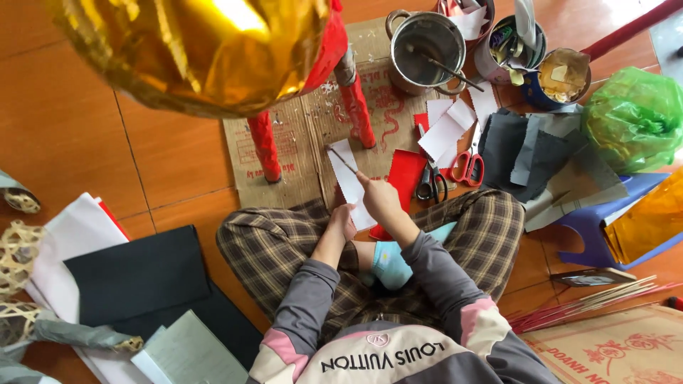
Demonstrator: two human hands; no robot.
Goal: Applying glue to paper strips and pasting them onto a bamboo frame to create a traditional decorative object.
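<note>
The narrow white paper strip lies across the person's lap and onto the flat brown cardboard sheet, which seems laid down to shield the orange tiled floor. The left hand pins the strip's near end, its fingers pressed closed on the paper so it stays put, while the right hand pinches a thin stick-like brush in closed fingers, tip resting on the strip's far end. Just right sit a red paper sheet and two pairs of scissors, black-handled and red-handled, within easy reach. Beyond, a steel pot with a stirring stick stands close, probably holding paste. Overhead looms a gold foil figure on red-wrapped legs.
</note>
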